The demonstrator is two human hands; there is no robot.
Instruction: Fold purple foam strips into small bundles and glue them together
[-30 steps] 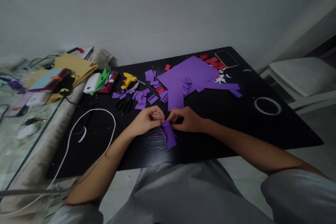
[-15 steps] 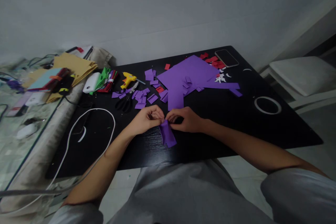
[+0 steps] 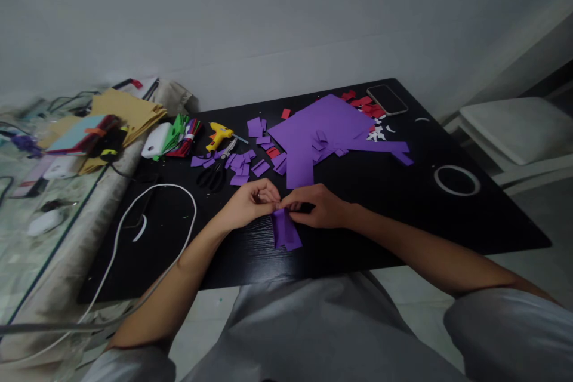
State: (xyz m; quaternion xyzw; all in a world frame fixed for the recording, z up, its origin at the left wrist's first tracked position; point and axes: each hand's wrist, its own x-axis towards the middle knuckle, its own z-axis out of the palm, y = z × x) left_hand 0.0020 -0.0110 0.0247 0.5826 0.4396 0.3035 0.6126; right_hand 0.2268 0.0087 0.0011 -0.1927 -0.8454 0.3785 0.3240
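Between my two hands, near the front edge of the table, is a folded strip of purple paper, its lower end hanging toward me. My left hand pinches its top edge from the left. From the right, my right hand closes thumb and fingers on the same top edge, the fingertips nearly meeting. Just beyond my hands lies a large purple paper sheet, with a purple strip reaching toward me. Small cut purple pieces are scattered left of it.
Scissors and a yellow glue gun lie at the left. Red scraps, a phone and a white ring are on the right. A white cable loops over the black table beside my left forearm.
My right fingertips have shifted slightly left over the top of the purple strip. The strip's lower end has spread a little wider. Everything else stays in place.
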